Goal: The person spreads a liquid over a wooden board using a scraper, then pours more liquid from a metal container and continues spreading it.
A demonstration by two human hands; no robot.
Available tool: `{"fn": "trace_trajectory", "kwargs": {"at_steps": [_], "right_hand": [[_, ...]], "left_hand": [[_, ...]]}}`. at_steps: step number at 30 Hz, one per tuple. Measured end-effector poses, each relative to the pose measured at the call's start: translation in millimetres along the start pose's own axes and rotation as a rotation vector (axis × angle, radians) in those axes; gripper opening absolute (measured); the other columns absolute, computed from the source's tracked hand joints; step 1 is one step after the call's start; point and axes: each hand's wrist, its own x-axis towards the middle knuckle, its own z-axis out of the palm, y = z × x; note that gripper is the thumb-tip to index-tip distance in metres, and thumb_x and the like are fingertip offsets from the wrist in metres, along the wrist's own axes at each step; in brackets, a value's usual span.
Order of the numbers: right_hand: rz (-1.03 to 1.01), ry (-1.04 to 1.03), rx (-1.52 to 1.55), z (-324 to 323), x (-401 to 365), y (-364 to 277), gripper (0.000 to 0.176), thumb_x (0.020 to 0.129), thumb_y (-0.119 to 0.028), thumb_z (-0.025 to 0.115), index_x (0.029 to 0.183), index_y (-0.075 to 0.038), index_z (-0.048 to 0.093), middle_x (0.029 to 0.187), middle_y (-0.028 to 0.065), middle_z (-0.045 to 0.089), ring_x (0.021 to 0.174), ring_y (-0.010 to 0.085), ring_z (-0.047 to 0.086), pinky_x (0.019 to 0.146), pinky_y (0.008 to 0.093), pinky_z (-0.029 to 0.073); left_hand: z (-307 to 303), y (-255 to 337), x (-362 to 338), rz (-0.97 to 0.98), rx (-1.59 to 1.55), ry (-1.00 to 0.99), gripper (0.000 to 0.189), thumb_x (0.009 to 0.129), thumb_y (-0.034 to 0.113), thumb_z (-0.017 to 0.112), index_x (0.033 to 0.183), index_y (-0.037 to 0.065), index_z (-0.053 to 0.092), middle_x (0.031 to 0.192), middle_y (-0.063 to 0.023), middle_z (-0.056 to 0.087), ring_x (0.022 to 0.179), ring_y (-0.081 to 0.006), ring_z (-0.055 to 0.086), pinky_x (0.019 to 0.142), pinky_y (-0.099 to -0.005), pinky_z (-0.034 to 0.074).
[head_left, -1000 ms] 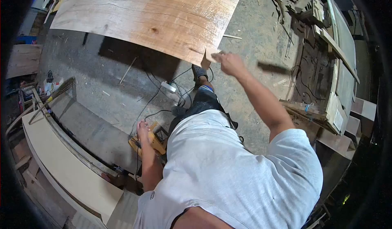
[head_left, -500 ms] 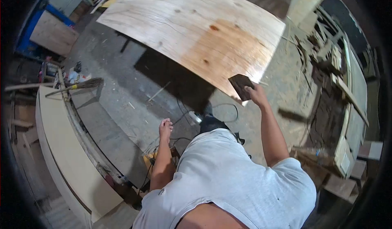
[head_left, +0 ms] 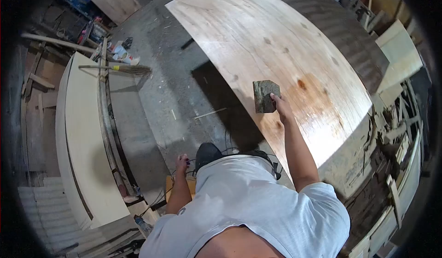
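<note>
My right hand [head_left: 282,108] pinches a flat, dark spreader plate [head_left: 263,97] with two cut corners, thumb on its face. Its surface is streaked and stained. The plate overlaps the near edge of a large plywood sheet [head_left: 230,41] in this view. Toward the sheet's right end lies a wet, glossy amber patch [head_left: 317,102] around a dark knot. Low at my side hangs my left hand [head_left: 183,162], its fingers curled in with nothing visible in them, close to dark cables [head_left: 225,150] on the floor.
Pale curved panels [head_left: 87,147] stand on the left beside a long rail. A broom [head_left: 124,68] lies across the rail's far end, near white tubs [head_left: 120,53]. Wood scraps [head_left: 400,120] pile up on the right. Thin sticks [head_left: 209,113] lie on the concrete floor.
My view has turned, so the plywood sits further right. The spreader plate has turned more upright and moved left along the near edge. My left hand has dropped closer to my body.
</note>
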Motion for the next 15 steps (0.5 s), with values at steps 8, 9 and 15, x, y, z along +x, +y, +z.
{"fn": "trace_trajectory", "kwargs": {"at_steps": [8,9,15], "right_hand": [[0.016,0.045,-0.438,87.1,163.3,23.1,0.036,0.086,-0.025,0.055,0.111,0.0,0.06,0.099,0.0102,0.065,0.091,0.0195,0.059,0.082,0.0321,0.044],[0.014,0.103,-0.64,79.9,195.5,37.4,0.038,0.085,-0.027,0.055,0.112,0.0,0.06,0.099,0.0111,0.065,0.091,0.0201,0.059,0.082,0.0326,0.044],[-0.145,0.622,-0.268,96.3,233.7,-0.7,0.039,0.084,-0.031,0.055,0.106,0.0,0.062,0.095,0.012,0.065,0.089,0.0194,0.059,0.077,0.0342,0.045]], "left_hand": [[-53.4,-7.7,144.1,-0.172,0.035,-0.005,0.032,0.089,0.035,0.046,0.104,0.007,0.055,0.087,-0.0094,0.059,0.068,-0.0212,0.056,0.059,-0.0366,0.046],[-60.4,14.6,158.7,-0.16,0.03,0.017,0.032,0.089,0.034,0.047,0.105,0.008,0.055,0.087,-0.0097,0.058,0.068,-0.0211,0.056,0.059,-0.0368,0.046],[-106.3,165.5,316.5,-0.014,-0.027,0.002,0.029,0.089,0.032,0.05,0.108,0.01,0.052,0.085,-0.0073,0.056,0.069,-0.0204,0.056,0.057,-0.0347,0.045]]}}
